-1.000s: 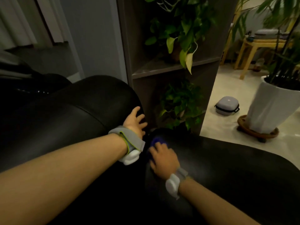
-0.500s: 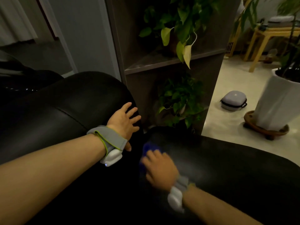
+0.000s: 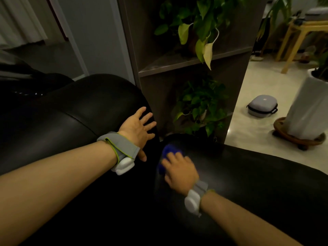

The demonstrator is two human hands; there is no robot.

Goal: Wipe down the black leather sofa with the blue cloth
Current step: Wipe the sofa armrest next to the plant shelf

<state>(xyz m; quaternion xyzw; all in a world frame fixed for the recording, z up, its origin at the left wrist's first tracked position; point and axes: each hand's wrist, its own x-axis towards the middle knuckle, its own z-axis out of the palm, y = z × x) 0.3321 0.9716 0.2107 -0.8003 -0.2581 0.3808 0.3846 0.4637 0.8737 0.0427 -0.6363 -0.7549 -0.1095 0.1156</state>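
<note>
1. At 9 o'clock I see the black leather sofa backrest; its far left end sinks into shadow, with only a few glints showing, so I cannot make out what lies there.
2. My left hand lies flat on the backrest's rounded end, just left of centre, fingers straight and spread, gripping nothing. A grey wrist strap with a white module sits behind it.
3. The gap between backrest and armrest, at about 6 o'clock from that hand, is pure black; I cannot see the seat there.
4. Just below centre, my right hand presses on the blue cloth atop the sofa's armrest. Hand and cloth are motion-blurred, and the hand covers most of the cloth. I cannot tell whether the fingers curl round it or lie flat on it.
5. At 12 o'clock a dark shelf unit holds two leafy potted plants; the pots are mostly hidden by foliage.
6. At 3 o'clock, on the pale floor, a grey zipped case lies near a white planter on a wooden wheeled stand, the planter cut off by the frame edge.
7. At 1 o'clock a yellow wooden table is partly cropped.
</note>
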